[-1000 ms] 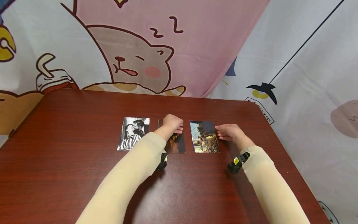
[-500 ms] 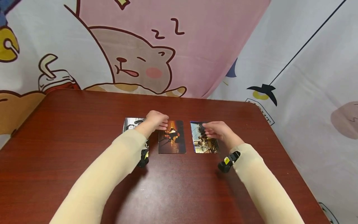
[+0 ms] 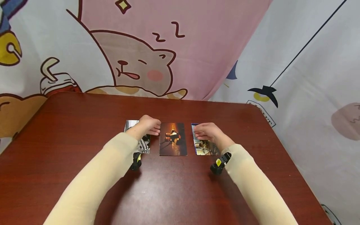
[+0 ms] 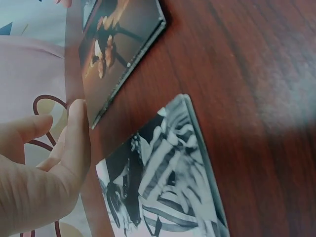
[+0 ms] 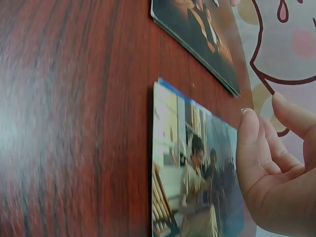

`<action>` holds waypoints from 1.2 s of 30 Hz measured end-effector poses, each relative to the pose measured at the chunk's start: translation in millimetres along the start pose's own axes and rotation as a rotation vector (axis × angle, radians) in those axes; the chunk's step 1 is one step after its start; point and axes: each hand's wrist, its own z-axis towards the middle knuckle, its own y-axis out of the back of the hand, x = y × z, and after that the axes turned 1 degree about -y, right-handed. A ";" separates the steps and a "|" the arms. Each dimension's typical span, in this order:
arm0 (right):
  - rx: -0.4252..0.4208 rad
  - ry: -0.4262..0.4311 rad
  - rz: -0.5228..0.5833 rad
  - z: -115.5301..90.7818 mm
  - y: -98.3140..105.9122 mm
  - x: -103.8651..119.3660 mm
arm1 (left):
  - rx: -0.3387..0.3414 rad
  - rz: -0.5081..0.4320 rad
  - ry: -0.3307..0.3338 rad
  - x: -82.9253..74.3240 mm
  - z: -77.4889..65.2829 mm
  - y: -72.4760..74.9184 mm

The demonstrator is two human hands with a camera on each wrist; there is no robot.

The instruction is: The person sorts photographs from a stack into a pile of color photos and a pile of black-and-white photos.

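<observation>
Three piles of photo cards lie in a row on the brown table. At the left is a black-and-white photo card (image 3: 144, 146), partly hidden by my left hand (image 3: 146, 126). That hand hovers with loose fingers by the left edge of the middle photo card (image 3: 172, 140), a dark orange-brown picture with figures. In the left wrist view a fingertip is close to this card's (image 4: 111, 54) corner; whether it touches cannot be told. Over the upper part of the right photo card (image 3: 205, 148), a colour scene with people, my right hand (image 3: 209, 132) is held, thumb and fingers apart, gripping nothing.
The brown table (image 3: 168, 190) extends around the cards on all sides. Behind it hangs a cloth (image 3: 211, 47) printed with a sleeping cartoon animal. Dark wrist cameras (image 3: 217, 165) sit below both cuffs.
My left hand has moved left, off the middle card and toward the black-and-white one, uncovering the middle picture. My right hand has moved left, from beside the right card to over it.
</observation>
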 end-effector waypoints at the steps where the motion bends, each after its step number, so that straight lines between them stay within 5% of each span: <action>1: 0.001 -0.003 0.001 0.7 -2.1 0.4 | 0.002 0.001 0.003 0.8 -0.2 0.5; 15: 0.001 -0.045 0.016 8.0 -31.4 -0.6 | 0.062 0.056 0.033 9.6 -2.0 3.2; 36: -0.007 -0.065 0.023 9.7 -33.0 4.4 | 0.084 0.094 0.003 6.4 -1.1 1.7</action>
